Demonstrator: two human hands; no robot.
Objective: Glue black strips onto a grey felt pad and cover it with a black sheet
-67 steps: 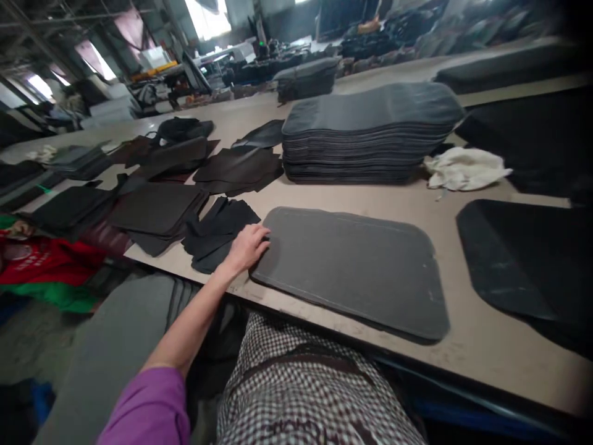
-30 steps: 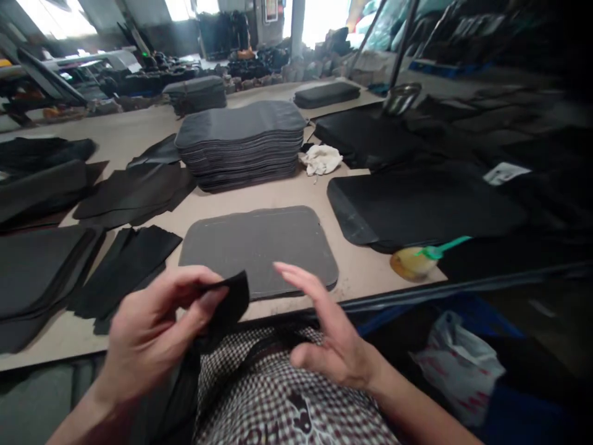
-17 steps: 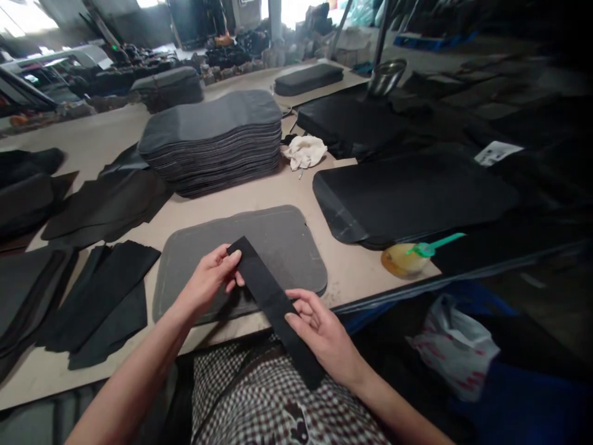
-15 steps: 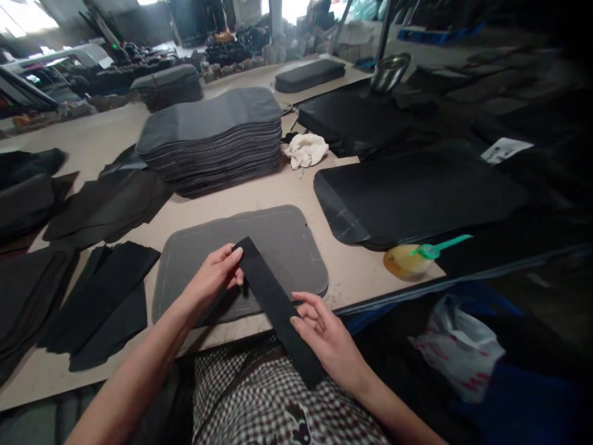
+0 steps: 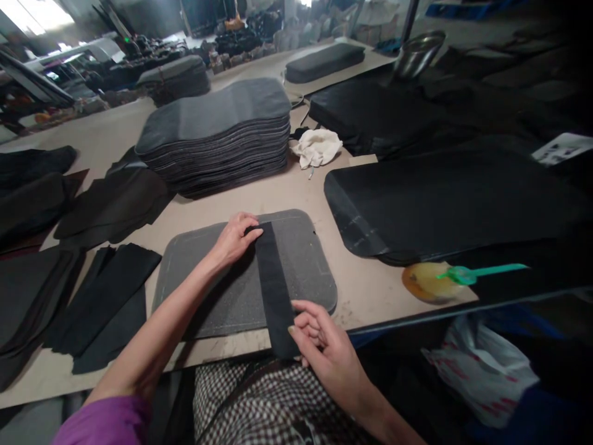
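A long black fabric strip point(image 5: 274, 285) lies across a grey rounded pad point(image 5: 222, 284) on the table, running from the pad's far edge over its near edge. My left hand point(image 5: 235, 236) pinches the strip's far end against the pad. My right hand point(image 5: 324, 346) grips the strip's near end at the table's front edge, fingers curled round it.
A tall stack of grey pads point(image 5: 215, 139) stands behind. Black fabric pieces point(image 5: 104, 300) lie to the left, large black panels point(image 5: 445, 198) to the right. A white rag point(image 5: 317, 147), a yellow glue dish with a green brush point(image 5: 433, 279) and a metal pot point(image 5: 417, 52) sit on the table point(image 5: 287, 191).
The strip was held up diagonally in both hands; now it lies straight across the grey pad. My left hand moved forward to the pad's far edge, my right hand back to the near edge.
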